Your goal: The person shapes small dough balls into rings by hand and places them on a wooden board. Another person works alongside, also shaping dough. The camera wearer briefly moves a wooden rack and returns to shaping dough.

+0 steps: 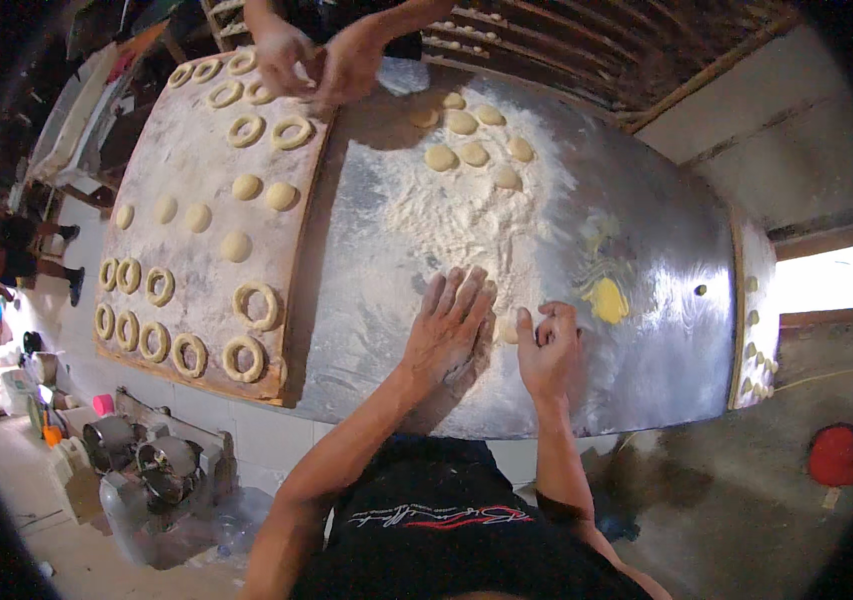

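My left hand (451,325) lies flat on the floured metal tabletop (376,330), its fingers stretched forward and dusted with flour. To its right, my right hand (550,355) hovers at or just over the table. Its fingers are loosely curled and the thumb stands apart, with nothing visible in the grip. Between the two hands is a pale piece of dough (508,330), partly hidden. Farther off, several flattened dough rounds (473,153) rest in a patch of white flour (466,215). Whether anything lies under my left palm is hidden.
On the left, a floured wooden board (171,150) bears dough rings (256,306) and dough balls (236,246). Another person's hands (316,65) work at its far end. A yellow smear of fat (606,300) is right of my hands. A machine (161,470) stands at lower left.
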Demonstrator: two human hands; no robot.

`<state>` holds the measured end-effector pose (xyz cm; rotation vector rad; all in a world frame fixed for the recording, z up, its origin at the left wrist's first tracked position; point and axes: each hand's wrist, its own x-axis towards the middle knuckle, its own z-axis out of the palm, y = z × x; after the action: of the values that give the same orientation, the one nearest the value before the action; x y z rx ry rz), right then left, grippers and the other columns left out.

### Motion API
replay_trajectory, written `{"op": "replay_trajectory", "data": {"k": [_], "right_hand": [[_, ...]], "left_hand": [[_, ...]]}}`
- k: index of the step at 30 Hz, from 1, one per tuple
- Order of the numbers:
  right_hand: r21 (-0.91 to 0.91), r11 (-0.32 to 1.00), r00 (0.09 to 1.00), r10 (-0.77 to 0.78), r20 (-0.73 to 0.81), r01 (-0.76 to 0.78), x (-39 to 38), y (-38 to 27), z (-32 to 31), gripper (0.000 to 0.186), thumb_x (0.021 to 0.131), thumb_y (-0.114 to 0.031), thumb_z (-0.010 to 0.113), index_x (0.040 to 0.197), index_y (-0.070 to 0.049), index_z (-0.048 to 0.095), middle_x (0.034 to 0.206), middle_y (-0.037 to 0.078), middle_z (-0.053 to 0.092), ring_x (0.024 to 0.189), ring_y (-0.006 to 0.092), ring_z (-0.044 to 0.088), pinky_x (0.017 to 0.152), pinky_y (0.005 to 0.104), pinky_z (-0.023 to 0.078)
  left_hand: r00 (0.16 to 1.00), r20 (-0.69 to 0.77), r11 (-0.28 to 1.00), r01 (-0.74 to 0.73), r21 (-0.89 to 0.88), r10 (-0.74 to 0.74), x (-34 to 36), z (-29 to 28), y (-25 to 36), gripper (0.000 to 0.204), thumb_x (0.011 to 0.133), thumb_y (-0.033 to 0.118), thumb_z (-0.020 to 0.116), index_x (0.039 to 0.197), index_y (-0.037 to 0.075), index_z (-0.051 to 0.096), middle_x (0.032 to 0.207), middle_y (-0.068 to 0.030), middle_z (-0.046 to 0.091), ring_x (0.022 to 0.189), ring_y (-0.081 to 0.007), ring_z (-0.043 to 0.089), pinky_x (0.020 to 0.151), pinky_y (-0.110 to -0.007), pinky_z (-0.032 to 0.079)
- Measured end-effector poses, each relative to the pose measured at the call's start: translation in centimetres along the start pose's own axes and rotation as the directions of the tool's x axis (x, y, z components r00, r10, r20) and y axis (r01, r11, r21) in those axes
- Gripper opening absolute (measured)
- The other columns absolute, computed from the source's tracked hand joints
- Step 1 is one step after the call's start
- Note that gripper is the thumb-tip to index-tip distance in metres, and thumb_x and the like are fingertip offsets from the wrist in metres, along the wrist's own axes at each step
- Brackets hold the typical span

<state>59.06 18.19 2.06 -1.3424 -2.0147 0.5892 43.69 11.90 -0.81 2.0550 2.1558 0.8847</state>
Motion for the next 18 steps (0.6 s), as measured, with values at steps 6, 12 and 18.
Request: {"op": "replay_trajectory", "data": {"k": [6, 12, 18], "right_hand": [[0.365, 0.931, 0.997, -0.045, 0.067, 0.017, -0.4, 3.7, -3.1, 0.016, 0.082, -0.007, 0.070, 0.087, -0.004, 0.055, 0.067, 0.004, 0.053, 0.051, 0.0110, 0.046, 0.048, 0.0282, 0.038], [0.631, 0.758, 0.932, -0.087, 0.351, -0.166, 1.4, 3.3, -3.2, 0.014, 0.089, -0.008, 0.063, 0.099, -0.001, 0.055, 0.089, 0.005, 0.057, 0.066, 0.0091, 0.054, 0.061, 0.0235, 0.045], [0.704, 0.517, 0.739, -0.186, 0.647, -0.487, 3.2, 0.5, -3.1, 0.023, 0.091, -0.012, 0.062, 0.108, 0.001, 0.054, 0.089, 0.007, 0.061, 0.080, 0.0123, 0.059, 0.069, 0.0267, 0.050]], "left_hand": [[0.926, -0.240, 0.936, 0.328, 0.127, -0.291, 1.6, 0.9, 1.9, 0.031, 0.078, 0.028, 0.071, 0.099, 0.009, 0.058, 0.107, -0.0183, 0.059, 0.100, -0.0379, 0.056, 0.082, -0.047, 0.042], [0.760, 0.190, 0.548, 0.595, -0.588, -0.621, 2.3, -2.2, 5.6, 0.022, 0.084, 0.017, 0.067, 0.099, 0.004, 0.057, 0.082, -0.0076, 0.064, 0.073, -0.0200, 0.061, 0.065, -0.034, 0.047], [0.684, 0.174, 0.253, 0.476, -0.842, -0.708, 2.9, -4.6, 8.6, 0.030, 0.078, -0.006, 0.059, 0.107, 0.000, 0.055, 0.085, -0.0043, 0.058, 0.076, -0.0118, 0.060, 0.066, -0.027, 0.052]]}}
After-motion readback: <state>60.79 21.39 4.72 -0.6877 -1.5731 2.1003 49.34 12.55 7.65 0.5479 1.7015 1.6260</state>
